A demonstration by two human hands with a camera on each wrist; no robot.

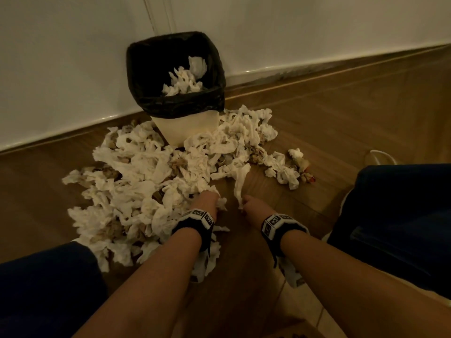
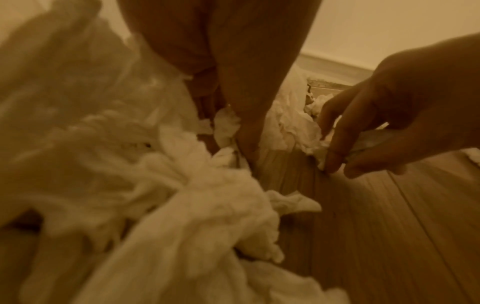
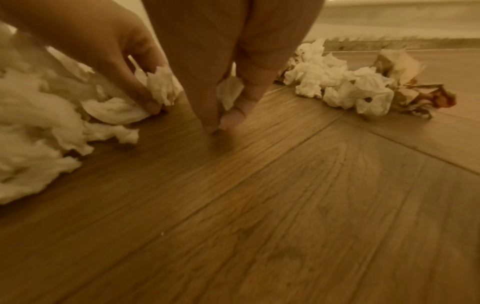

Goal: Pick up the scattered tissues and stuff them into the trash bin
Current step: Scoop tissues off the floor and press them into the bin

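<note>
Item: tissue clearance, gathering stage.

Step in hand, by judgement: pick-up. Most of the work remains, since a few tissues lie in the bin and a large heap covers the floor.

Trash bin (image 1: 185,129): cream body, black liner folded over the rim, standing against the wall. Some crumpled tissues sit inside, well below the rim.

Scattered tissues (image 1: 136,181): one broad heap spread on the wooden floor (image 3: 285,205) from the foot of the bin toward the person, thickest on the left. A smaller cluster (image 3: 342,90), some of it brown-stained, lies apart to the right.

Left hand (image 1: 206,202): low at the near edge of the heap, the grip closed, fingertips (image 3: 153,106) curled round a crumpled wad against the floor.

Right hand (image 1: 252,206): just beside the left, apart from it. Grip pinched, thumb and forefinger pressed together on the near end of a long tissue strip (image 1: 240,181), fingertips at the floor.

Thing relative to grip: the strip runs from the right pinch away toward the heap near the bin, its far end lying among other tissues. The left wad is part of the heap's edge, so neighbours may drag along.

Next move calls for: lifting both handfuls clear, carrying them forward over the bin's rim, then pressing down inside. Trailing ends may fall short of the bin.
</note>
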